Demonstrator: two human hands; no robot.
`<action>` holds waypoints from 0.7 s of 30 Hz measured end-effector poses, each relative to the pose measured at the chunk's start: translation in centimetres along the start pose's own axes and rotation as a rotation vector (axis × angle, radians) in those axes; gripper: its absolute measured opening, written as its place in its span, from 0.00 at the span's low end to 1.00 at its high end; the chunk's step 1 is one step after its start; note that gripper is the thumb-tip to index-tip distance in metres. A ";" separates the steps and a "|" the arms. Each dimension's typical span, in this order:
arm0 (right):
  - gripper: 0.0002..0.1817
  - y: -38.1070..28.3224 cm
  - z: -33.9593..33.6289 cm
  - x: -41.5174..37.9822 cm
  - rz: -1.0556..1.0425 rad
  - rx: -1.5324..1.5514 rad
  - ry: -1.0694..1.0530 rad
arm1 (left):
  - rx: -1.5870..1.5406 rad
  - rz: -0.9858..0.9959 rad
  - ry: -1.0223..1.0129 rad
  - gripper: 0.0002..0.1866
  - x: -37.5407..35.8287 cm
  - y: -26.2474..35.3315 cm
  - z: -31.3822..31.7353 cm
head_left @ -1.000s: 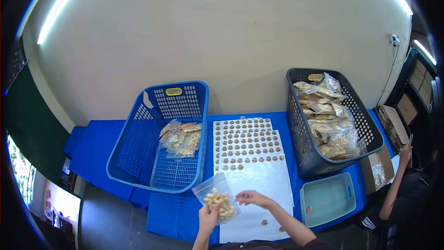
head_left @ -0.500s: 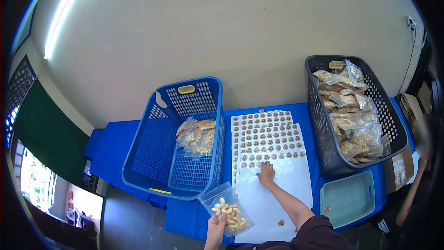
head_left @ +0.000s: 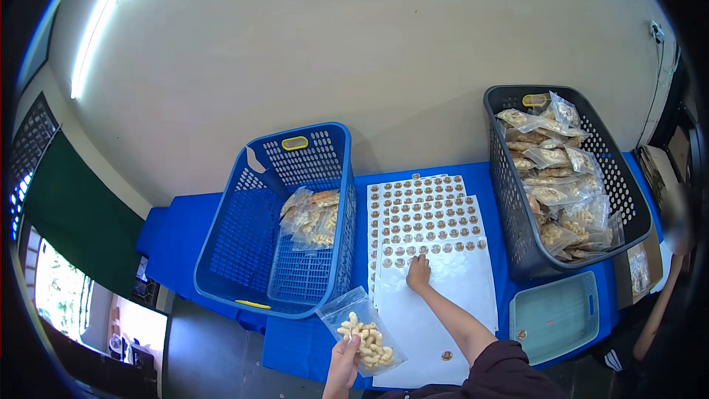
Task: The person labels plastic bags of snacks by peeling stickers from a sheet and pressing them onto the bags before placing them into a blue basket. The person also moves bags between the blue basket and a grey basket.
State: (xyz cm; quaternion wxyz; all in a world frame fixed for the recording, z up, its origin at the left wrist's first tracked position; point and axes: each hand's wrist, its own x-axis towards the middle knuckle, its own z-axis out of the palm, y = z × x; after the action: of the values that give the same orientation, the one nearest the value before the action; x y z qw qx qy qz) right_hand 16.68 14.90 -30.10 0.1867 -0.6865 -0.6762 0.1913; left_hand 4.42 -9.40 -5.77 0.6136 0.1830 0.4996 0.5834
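My left hand (head_left: 342,364) grips a clear zip bag (head_left: 369,340) of pale, curved snack pieces, held tilted by its lower left side at the front edge of the table. Up on the white sticker sheet (head_left: 436,310), my right hand (head_left: 419,275) has its fingers drawn together at the end of the lowest row of round brown stickers (head_left: 399,261). The fingertips pinch at a sticker there, mostly hidden by the hand. Below that row the sheet is bare backing, apart from a single sticker (head_left: 447,356) near its bottom edge.
A blue basket (head_left: 244,251) on the left holds several filled bags (head_left: 314,218) and has a yellow strip (head_left: 252,304) on its rim. The dark basket (head_left: 509,229) at right is heaped with bags. A grey-green tray (head_left: 550,318) stands before it. Another person's arm (head_left: 657,310) shows far right.
My right hand's spread fingers have come together at the row of stickers, and the hand has shifted slightly left. The left hand still holds the bag in nearly the same place.
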 end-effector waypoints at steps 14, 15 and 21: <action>0.34 1.7 -0.3 -0.6 -0.039 0.125 -0.030 | -0.023 -0.026 -0.001 0.17 0.0 -0.8 0.4; 0.34 1.8 -0.4 -0.6 -0.034 0.130 -0.044 | -0.024 -0.030 -0.007 0.17 0.0 -1.0 0.3; 0.30 2.0 -0.5 -1.2 -0.126 0.144 -0.032 | -0.024 -0.053 0.008 0.16 0.2 -1.0 0.2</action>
State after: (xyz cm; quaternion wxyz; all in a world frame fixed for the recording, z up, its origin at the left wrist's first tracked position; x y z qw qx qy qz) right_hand 18.60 13.64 -30.71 0.2365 -0.6244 -0.7053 0.2383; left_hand 5.10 -9.36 -6.59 0.6291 0.1601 0.4997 0.5734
